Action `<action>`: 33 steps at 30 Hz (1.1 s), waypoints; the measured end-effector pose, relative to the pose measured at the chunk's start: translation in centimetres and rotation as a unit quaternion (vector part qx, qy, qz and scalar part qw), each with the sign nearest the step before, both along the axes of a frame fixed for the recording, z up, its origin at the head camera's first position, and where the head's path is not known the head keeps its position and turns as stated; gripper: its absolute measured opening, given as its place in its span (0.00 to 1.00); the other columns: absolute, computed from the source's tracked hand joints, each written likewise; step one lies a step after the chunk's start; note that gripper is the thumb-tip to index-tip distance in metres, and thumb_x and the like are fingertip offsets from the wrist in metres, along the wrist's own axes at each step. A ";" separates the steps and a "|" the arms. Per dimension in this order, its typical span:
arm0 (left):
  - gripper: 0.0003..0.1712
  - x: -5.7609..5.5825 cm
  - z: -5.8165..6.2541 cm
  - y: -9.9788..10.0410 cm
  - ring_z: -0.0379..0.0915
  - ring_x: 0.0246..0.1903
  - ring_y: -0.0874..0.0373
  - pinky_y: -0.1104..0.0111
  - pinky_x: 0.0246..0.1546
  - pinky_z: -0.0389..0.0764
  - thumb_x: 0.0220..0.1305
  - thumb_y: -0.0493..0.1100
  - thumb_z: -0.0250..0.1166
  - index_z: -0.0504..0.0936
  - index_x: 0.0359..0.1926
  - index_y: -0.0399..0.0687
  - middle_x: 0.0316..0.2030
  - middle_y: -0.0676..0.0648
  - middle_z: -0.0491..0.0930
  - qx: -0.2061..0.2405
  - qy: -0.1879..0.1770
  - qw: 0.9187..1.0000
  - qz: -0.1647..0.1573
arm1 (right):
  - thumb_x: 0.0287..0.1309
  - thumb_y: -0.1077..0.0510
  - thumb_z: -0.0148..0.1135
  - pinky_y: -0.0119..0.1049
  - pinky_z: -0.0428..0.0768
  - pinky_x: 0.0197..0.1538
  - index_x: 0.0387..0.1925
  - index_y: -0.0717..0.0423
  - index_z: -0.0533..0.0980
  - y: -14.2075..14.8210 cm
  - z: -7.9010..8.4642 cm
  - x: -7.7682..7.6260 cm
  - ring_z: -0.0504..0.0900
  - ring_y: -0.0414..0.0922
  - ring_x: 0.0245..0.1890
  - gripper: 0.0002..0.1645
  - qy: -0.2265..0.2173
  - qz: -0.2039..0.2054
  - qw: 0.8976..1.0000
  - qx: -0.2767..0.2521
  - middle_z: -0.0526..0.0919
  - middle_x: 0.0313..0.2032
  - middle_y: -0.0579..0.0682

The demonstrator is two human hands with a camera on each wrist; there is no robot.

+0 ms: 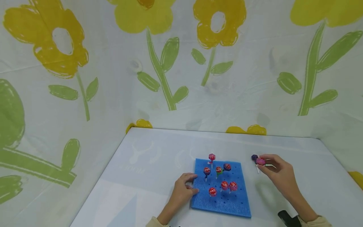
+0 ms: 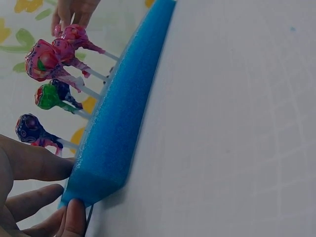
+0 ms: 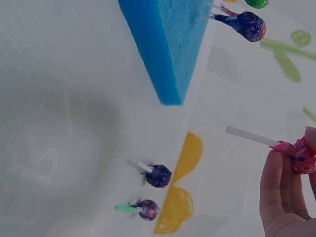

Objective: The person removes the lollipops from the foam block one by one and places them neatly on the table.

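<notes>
My right hand (image 1: 279, 171) pinches a pink-wrapped lollipop (image 1: 260, 161) by its head, beyond the right side of a blue foam board (image 1: 227, 208). In the right wrist view, the white stick (image 3: 252, 136) of that lollipop points away from the fingers, apart from the foam. At the board's left edge, my left hand (image 1: 181, 190) grips the foam with thumb and fingertips. Several wrapped lollipops stand upright in the board, among them a pink one (image 1: 211, 156) at the back, a green-and-red one (image 1: 218, 170) mid-board and a red one (image 1: 212, 191) nearer the front.
Two dark-wrapped lollipops lie on the table beyond the board's right side: one with a white stick (image 3: 158, 176), one with a green stick (image 3: 148, 210). Small holes dot the foam. A flower-printed cloth (image 1: 241, 101) hangs behind the white table (image 1: 153, 157).
</notes>
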State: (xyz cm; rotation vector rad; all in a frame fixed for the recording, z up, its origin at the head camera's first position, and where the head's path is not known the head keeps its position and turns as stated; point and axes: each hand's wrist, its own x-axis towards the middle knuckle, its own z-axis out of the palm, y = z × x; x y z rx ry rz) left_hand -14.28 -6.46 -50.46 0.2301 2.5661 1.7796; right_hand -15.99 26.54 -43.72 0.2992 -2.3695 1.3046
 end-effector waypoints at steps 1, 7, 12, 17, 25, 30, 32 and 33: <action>0.27 0.0 0.0 0.0 0.73 0.44 0.52 0.74 0.32 0.77 0.43 0.27 0.71 0.80 0.49 0.37 0.50 0.44 0.75 -0.001 0.000 1.000 0.000 | 0.48 0.72 0.67 0.19 0.76 0.40 0.45 0.65 0.76 0.1 0.1 0.0 0.78 0.31 0.37 0.20 0.001 -0.001 1.000 -0.002 0.80 0.40 0.45; 0.27 -0.1 0.0 0.0 0.73 0.43 0.52 0.74 0.32 0.77 0.43 0.27 0.70 0.81 0.49 0.38 0.50 0.44 0.75 -0.003 0.001 1.000 0.000 | 0.50 0.69 0.67 0.17 0.75 0.39 0.46 0.64 0.76 0.6 0.4 0.0 0.77 0.29 0.37 0.19 0.000 -0.019 1.000 0.011 0.80 0.40 0.44; 0.27 0.0 0.1 0.0 0.73 0.43 0.53 0.74 0.32 0.77 0.43 0.28 0.71 0.80 0.50 0.38 0.50 0.44 0.75 -0.003 0.000 1.000 -0.001 | 0.51 0.68 0.67 0.17 0.75 0.39 0.47 0.65 0.76 1.2 0.4 -0.1 0.78 0.29 0.36 0.19 0.001 -0.024 1.000 0.007 0.81 0.39 0.40; 0.27 0.1 0.2 0.1 0.73 0.43 0.53 0.74 0.32 0.77 0.44 0.28 0.70 0.80 0.50 0.38 0.51 0.44 0.75 -0.006 -0.001 1.000 0.000 | 0.50 0.69 0.67 0.17 0.74 0.39 0.47 0.67 0.76 1.7 0.4 -0.4 0.78 0.29 0.35 0.20 0.004 -0.030 1.000 -0.002 0.80 0.39 0.35; 0.26 0.0 0.1 0.1 0.73 0.43 0.55 0.74 0.33 0.77 0.46 0.29 0.70 0.80 0.50 0.39 0.52 0.45 0.75 -0.018 -0.008 1.000 0.005 | 0.52 0.66 0.67 0.15 0.73 0.39 0.47 0.68 0.76 2.5 0.2 -1.0 0.77 0.26 0.35 0.19 0.000 -0.048 0.999 0.009 0.79 0.39 0.34; 0.26 0.0 -0.1 0.1 0.73 0.43 0.55 0.74 0.33 0.77 0.46 0.28 0.70 0.80 0.50 0.39 0.52 0.45 0.75 -0.016 -0.009 1.000 0.006 | 0.55 0.63 0.66 0.14 0.72 0.39 0.49 0.67 0.75 3.0 -0.1 -1.3 0.75 0.24 0.35 0.20 -0.010 -0.057 0.998 0.020 0.77 0.40 0.32; 0.26 0.0 -0.2 0.1 0.73 0.42 0.55 0.74 0.32 0.77 0.46 0.28 0.70 0.80 0.50 0.39 0.52 0.45 0.75 -0.013 -0.007 1.000 0.006 | 0.55 0.63 0.66 0.14 0.72 0.39 0.49 0.66 0.75 3.2 -0.2 -1.5 0.75 0.24 0.35 0.20 -0.014 -0.059 0.998 0.020 0.77 0.40 0.32; 0.26 0.0 -0.2 0.1 0.73 0.42 0.55 0.74 0.32 0.77 0.46 0.28 0.70 0.80 0.50 0.39 0.52 0.45 0.75 -0.011 -0.006 1.000 0.006 | 0.55 0.63 0.66 0.14 0.72 0.38 0.50 0.66 0.75 3.3 -0.2 -1.6 0.75 0.24 0.35 0.20 -0.016 -0.061 0.998 0.020 0.76 0.40 0.32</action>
